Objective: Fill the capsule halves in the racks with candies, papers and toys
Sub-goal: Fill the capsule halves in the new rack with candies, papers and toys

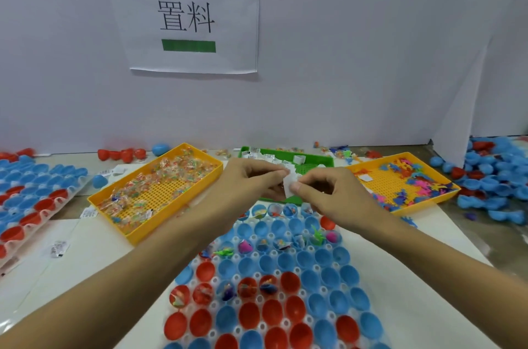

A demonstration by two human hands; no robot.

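Note:
A clear rack (274,285) of blue and red capsule halves lies in front of me; some halves in its far and middle rows hold candies and toys. Above its far end, my left hand (251,177) and my right hand (325,191) meet and together pinch a small stack of white papers (290,181). Behind the hands stands a green tray (311,158) with folded papers. A yellow tray (154,191) of wrapped candies sits to the left. Another yellow tray (405,180) of small coloured toys sits to the right.
A second rack (31,194) of capsule halves lies at the far left. Loose blue and red capsule halves (497,177) are heaped at the right. A white partition (343,63) with a taped paper sign (188,17) closes the back. A small packet (58,248) lies on the table.

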